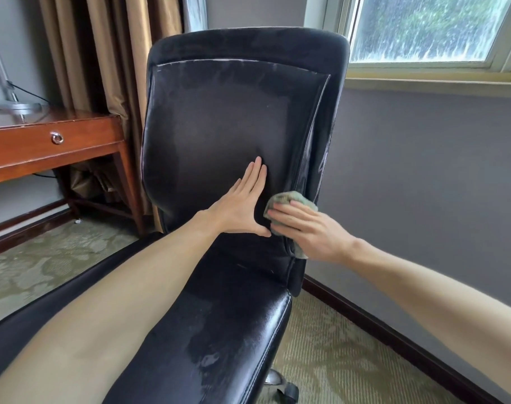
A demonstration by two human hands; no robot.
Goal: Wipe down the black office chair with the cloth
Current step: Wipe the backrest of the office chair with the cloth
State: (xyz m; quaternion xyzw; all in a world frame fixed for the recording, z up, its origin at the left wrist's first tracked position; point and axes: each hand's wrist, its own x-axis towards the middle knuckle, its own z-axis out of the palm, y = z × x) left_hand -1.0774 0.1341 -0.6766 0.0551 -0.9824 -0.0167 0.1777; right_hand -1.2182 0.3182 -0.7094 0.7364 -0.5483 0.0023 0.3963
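The black office chair point(225, 118) fills the middle of the view, its backrest upright and its seat running toward me. My left hand point(242, 202) lies flat with straight fingers against the lower backrest. Just right of it, my right hand point(304, 228) holds a bunched grey-green cloth point(289, 199) against the backrest's lower right seam. Part of the cloth is hidden under my fingers. Pale dusty streaks show along the top and right edge of the backrest, and wet-looking smears mark the seat.
A wooden desk point(53, 144) with a ring-pull drawer stands at the left, a lamp base point(15, 107) on it. Brown curtains point(102, 53) hang behind the chair. A window point(423, 27) and grey wall are at the right. Patterned carpet point(336, 351) covers the floor.
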